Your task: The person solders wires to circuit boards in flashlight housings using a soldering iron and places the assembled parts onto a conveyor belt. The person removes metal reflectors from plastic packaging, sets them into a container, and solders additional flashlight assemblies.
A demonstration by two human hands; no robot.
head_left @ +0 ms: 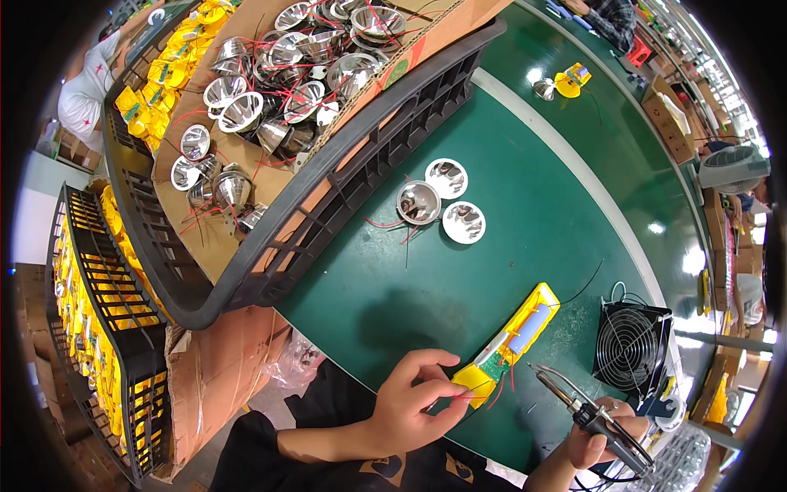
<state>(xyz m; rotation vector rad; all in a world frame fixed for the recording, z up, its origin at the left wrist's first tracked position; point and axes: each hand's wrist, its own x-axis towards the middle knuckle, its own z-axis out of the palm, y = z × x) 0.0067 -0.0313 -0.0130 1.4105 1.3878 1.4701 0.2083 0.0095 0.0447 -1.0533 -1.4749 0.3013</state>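
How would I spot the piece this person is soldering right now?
On the green table, look just left of the small black fan. There lies a long yellow housing with a green circuit board and red wires showing, its end pinched by the left hand. No other yellow part lies near it.

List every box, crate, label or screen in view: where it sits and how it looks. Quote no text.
Cardboard tray: upper left, brown, lining a crate, full of silver reflectors.
Black crate: under that tray, slatted plastic, resting on the green table.
Second black crate: far left, holds yellow parts.
Brown carton: lower left, plain.
Cardboard boxes: upper right, brown.
No screens or readable labels show.
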